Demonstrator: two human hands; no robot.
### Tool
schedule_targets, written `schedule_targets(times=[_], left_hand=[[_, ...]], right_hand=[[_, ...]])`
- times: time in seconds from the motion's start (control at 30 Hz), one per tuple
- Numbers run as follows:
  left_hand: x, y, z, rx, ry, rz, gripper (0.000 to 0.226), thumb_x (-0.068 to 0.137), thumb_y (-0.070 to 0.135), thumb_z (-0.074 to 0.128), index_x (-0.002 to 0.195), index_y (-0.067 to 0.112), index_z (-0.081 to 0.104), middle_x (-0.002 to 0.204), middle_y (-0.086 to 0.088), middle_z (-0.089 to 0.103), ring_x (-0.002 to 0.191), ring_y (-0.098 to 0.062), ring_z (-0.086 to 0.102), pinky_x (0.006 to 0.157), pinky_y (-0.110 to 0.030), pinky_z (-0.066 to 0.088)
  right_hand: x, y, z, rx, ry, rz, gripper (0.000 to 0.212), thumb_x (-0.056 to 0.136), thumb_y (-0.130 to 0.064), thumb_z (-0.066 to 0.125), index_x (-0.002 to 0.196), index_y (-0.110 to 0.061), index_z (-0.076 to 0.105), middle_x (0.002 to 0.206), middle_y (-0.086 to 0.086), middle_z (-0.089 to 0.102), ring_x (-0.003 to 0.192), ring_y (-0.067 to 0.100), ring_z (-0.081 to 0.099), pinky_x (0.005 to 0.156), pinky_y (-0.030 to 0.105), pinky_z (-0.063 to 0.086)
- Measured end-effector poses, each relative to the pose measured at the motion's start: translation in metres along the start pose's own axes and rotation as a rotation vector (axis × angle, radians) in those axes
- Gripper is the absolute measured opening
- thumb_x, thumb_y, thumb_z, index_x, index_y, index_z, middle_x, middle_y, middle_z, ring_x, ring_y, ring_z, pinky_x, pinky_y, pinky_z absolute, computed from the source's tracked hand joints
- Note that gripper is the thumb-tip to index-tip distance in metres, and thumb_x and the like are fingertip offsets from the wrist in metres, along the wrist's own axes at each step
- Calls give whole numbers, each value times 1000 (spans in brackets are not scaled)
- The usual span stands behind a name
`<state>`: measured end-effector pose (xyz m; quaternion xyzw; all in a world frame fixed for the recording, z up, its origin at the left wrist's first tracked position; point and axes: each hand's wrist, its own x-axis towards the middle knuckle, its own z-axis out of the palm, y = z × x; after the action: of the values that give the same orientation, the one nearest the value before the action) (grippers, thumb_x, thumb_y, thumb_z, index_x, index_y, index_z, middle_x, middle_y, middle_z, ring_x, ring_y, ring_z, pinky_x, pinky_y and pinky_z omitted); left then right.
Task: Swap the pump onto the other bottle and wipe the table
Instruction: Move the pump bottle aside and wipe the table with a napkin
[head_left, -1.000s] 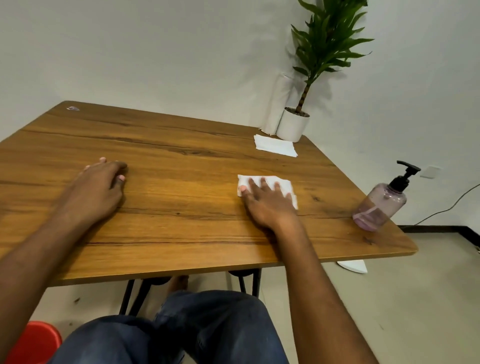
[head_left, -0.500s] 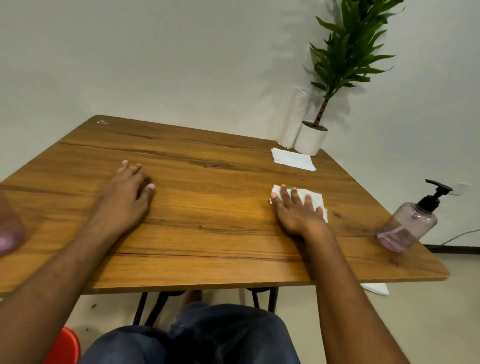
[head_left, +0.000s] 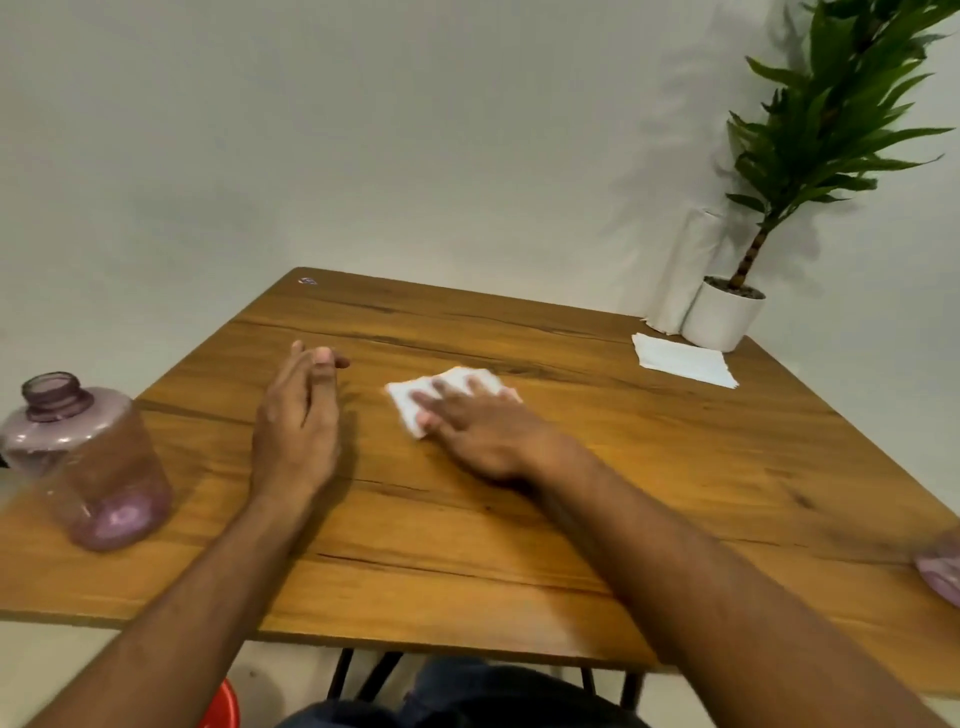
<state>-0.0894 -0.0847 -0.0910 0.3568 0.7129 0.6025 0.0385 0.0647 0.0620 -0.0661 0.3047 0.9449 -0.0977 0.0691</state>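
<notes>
My right hand (head_left: 483, 426) lies flat on a folded white tissue (head_left: 415, 400), pressing it to the wooden table (head_left: 649, 467) near the middle. My left hand (head_left: 298, 421) rests on the table just left of it, fingers together and holding nothing. A purple see-through bottle (head_left: 85, 462) with an open neck and no pump stands near the table's left edge. Only the pink base of the other bottle (head_left: 943, 571) shows at the right frame edge; its pump is out of view.
A potted green plant (head_left: 727, 312) and a white paper roll (head_left: 680, 275) stand at the far right corner, with a flat white napkin (head_left: 680, 361) in front of them. A red stool (head_left: 223, 709) and my knees sit below the near edge.
My right hand has slid the tissue leftward across the table, close to my left hand. The view swung left, bringing the open bottle in and pushing the pump bottle almost out.
</notes>
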Motion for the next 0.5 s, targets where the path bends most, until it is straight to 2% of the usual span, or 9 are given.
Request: schedule_targets(times=[0.07, 0.13, 0.2, 0.27, 0.33, 0.4, 0.5], left_hand=[[3, -2, 1, 39, -63, -18, 54, 105, 54, 25, 121, 26, 69, 160, -2, 44, 153, -18, 30, 118, -42, 28], [5, -6, 3, 32, -100, -33, 61, 101, 63, 19, 115, 31, 69, 156, -3, 49, 150, -22, 36, 120, -51, 30], [7, -8, 6, 35, -122, -38, 65, 100, 68, 13, 109, 34, 67, 151, -3, 53, 146, -24, 40, 116, -59, 35], [7, -9, 10, 78, -169, -2, 69, 97, 72, 8, 107, 35, 65, 145, -2, 56, 144, -24, 43, 115, -59, 36], [7, -12, 13, 116, -213, 19, 82, 89, 83, 3, 111, 34, 65, 144, -2, 56, 144, -24, 43, 117, -59, 35], [8, -12, 15, 132, -220, 2, 90, 86, 86, 1, 117, 32, 66, 149, -4, 54, 146, -24, 41, 118, -59, 33], [9, -10, 15, 138, -160, -14, 88, 93, 78, 5, 136, 25, 61, 157, -6, 47, 149, -24, 37, 120, -58, 31]], right_hand=[[32, 52, -19, 10, 40, 224, 65, 102, -75, 4, 164, -55, 4, 176, -18, -6, 164, 26, -9, 129, 61, -5], [51, 92, -37, 73, 82, 434, 66, 103, -72, 3, 165, -49, 5, 177, -11, -5, 164, 28, -9, 129, 61, -6], [61, 106, -50, 177, 106, 592, 67, 105, -69, 4, 167, -44, 6, 178, -3, -4, 164, 31, -10, 128, 59, -8], [73, 99, -55, 285, 116, 686, 73, 104, -72, 8, 168, -37, 5, 178, 3, -8, 164, 33, -11, 127, 56, -9], [90, 75, -54, 320, 106, 642, 76, 102, -76, 11, 168, -40, 6, 178, 4, -11, 163, 34, -11, 128, 56, -7], [101, 39, -44, 261, 65, 449, 68, 106, -69, 10, 168, -42, 8, 177, -2, -9, 164, 32, -9, 129, 56, -6], [99, -23, -23, 193, 20, 148, 58, 112, -57, 15, 167, -39, 18, 178, -5, 6, 165, 29, -2, 130, 53, -1]])
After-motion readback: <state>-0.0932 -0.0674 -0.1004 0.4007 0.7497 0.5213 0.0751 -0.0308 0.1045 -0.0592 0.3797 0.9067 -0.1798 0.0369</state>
